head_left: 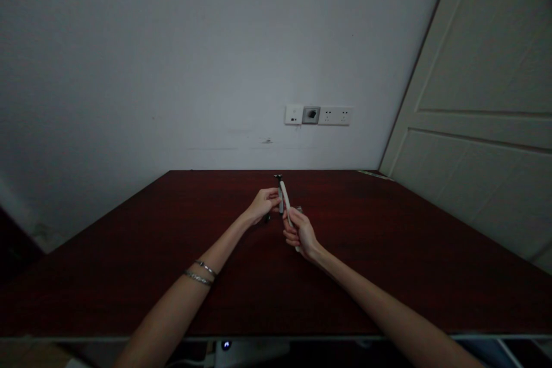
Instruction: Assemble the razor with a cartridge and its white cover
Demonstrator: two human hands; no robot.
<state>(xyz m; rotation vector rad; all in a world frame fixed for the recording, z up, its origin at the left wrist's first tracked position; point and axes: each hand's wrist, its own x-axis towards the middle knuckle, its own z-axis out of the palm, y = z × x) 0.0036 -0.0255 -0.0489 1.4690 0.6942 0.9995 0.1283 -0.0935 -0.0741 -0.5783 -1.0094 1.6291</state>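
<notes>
My left hand (264, 205) is closed on a slim razor (280, 202) with a grey handle, held upright with its dark T-shaped head at the top. My right hand (302, 232) wraps around a long, slightly curved white stick-like thing (285, 195). This white thing tilts up and to the left, its upper end close to the razor's neck; whether they touch I cannot tell. A small dark thing (267, 218) shows just below my left fingers. Behind my right thumb a small metallic thing (299, 209) is partly hidden.
Both hands are over a dark red wooden table (172, 230). A white wall with a row of sockets (319, 115) rises behind it. A pale panelled door (478, 121) stands along the right. Below the front edge, a white device (250, 353) with a lit spot is partly visible.
</notes>
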